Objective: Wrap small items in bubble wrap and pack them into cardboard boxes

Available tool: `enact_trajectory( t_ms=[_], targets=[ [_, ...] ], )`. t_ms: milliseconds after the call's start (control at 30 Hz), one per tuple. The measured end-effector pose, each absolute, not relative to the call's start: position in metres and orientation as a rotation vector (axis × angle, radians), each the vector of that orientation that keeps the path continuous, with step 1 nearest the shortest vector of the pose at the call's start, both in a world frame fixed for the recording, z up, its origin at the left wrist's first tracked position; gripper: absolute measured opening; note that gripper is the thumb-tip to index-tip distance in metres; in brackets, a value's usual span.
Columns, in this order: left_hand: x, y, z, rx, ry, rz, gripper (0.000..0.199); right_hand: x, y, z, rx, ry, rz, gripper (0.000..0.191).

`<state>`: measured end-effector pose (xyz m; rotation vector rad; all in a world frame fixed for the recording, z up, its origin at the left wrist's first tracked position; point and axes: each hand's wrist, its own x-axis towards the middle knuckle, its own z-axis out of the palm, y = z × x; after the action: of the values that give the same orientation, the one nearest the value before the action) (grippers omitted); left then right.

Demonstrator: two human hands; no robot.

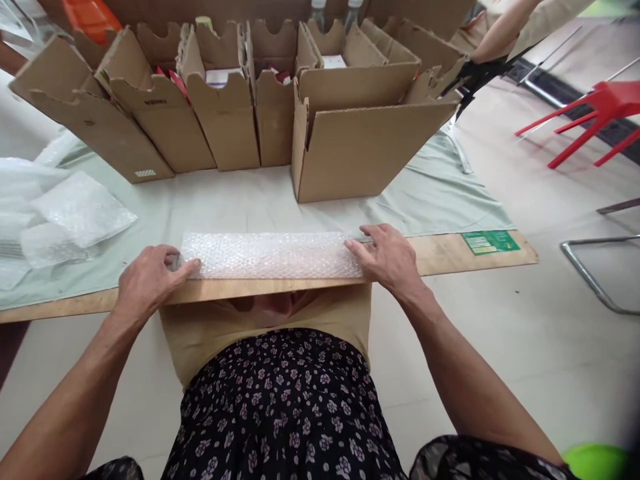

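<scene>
A long flat strip of bubble wrap (270, 255) lies along the front edge of the table, on bare wood. My left hand (153, 275) grips its left end, thumb on top and fingers curled behind. At the other end my right hand (387, 257) holds it the same way, with the thumb pressed on the near side. Whether anything lies inside the wrap, I cannot tell.
Several cardboard boxes (225, 127) stand in a row at the back, with a wider box (365, 153) at right. Bubble wrap pieces (75, 207) are piled at left. A green label (490, 242) lies on the wood. Beyond are a red stool (600, 107) and another person's arm (505, 30).
</scene>
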<state>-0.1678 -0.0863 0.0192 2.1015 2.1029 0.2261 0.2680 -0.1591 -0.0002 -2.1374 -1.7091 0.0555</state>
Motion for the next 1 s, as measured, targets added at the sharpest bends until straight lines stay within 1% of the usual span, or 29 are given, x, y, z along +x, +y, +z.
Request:
enact_trajectory(
  t_ms=[100, 167, 200, 333, 367, 433, 467, 500, 533, 567, 667, 733, 767, 833, 867, 900, 967, 1000],
  targets=[
    [-0.165, -0.085, 0.023, 2.085, 2.045, 0.121, 0.034, 0.259, -0.150, 0.003, -2.099, -1.857, 0.128, 0.033],
    [-0.164, -0.088, 0.026, 2.130, 2.004, 0.211, 0.028, 0.254, -0.151, 0.007, -1.978, -1.794, 0.236, 0.022],
    [-0.164, -0.090, 0.028, 2.142, 1.996, 0.284, 0.026, 0.251, -0.156, 0.009, -1.904, -1.720, 0.316, 0.021],
    [-0.163, -0.080, 0.045, 2.112, 2.021, 0.535, 0.022, 0.235, -0.194, 0.019, -1.635, -1.357, 0.745, 0.023],
    [-0.160, -0.070, 0.051, 2.146, 2.012, 0.589, 0.022, 0.226, -0.206, 0.020, -1.576, -1.284, 0.859, 0.029],
    [-0.145, -0.041, 0.065, 2.307, 1.944, 0.674, 0.027, 0.204, -0.227, 0.017, -1.487, -1.182, 1.028, 0.057],
    [-0.133, -0.022, 0.071, 2.408, 1.901, 0.658, 0.033, 0.191, -0.235, 0.013, -1.472, -1.165, 1.069, 0.069],
    [-0.119, -0.002, 0.077, 2.504, 1.849, 0.596, 0.040, 0.178, -0.240, 0.009, -1.474, -1.167, 1.076, 0.075],
    [-0.104, 0.018, 0.082, 2.593, 1.796, 0.533, 0.044, 0.165, -0.242, 0.005, -1.486, -1.178, 1.062, 0.077],
    [-0.088, 0.037, 0.085, 2.634, 1.746, 0.504, 0.044, 0.154, -0.242, 0.001, -1.498, -1.192, 1.041, 0.077],
    [-0.047, 0.069, 0.082, 2.685, 1.686, 0.510, 0.041, 0.134, -0.230, -0.005, -1.500, -1.222, 1.012, 0.072],
    [-0.032, 0.061, 0.070, 2.704, 1.656, 0.521, 0.043, 0.132, -0.221, -0.005, -1.503, -1.240, 1.019, 0.069],
    [-0.030, 0.047, 0.061, 2.711, 1.615, 0.530, 0.043, 0.134, -0.218, -0.004, -1.510, -1.249, 1.024, 0.066],
    [-0.035, 0.006, 0.042, 2.730, 1.445, 0.515, 0.031, 0.141, -0.216, -0.002, -1.509, -1.264, 1.055, 0.055],
    [-0.042, -0.018, 0.032, 2.690, 1.257, 0.576, 0.026, 0.144, -0.216, 0.000, -1.492, -1.270, 1.086, 0.048],
    [-0.050, -0.043, 0.025, 2.622, 1.080, 0.616, 0.024, 0.147, -0.216, 0.002, -1.465, -1.269, 1.128, 0.039],
    [-0.069, -0.085, 0.014, 2.421, 0.923, 0.677, 0.024, 0.150, -0.215, 0.006, -1.392, -1.217, 1.245, 0.024],
    [-0.077, -0.101, 0.012, 2.295, 0.892, 0.665, 0.030, 0.150, -0.213, 0.008, -1.343, -1.160, 1.309, 0.021]
  ],
)
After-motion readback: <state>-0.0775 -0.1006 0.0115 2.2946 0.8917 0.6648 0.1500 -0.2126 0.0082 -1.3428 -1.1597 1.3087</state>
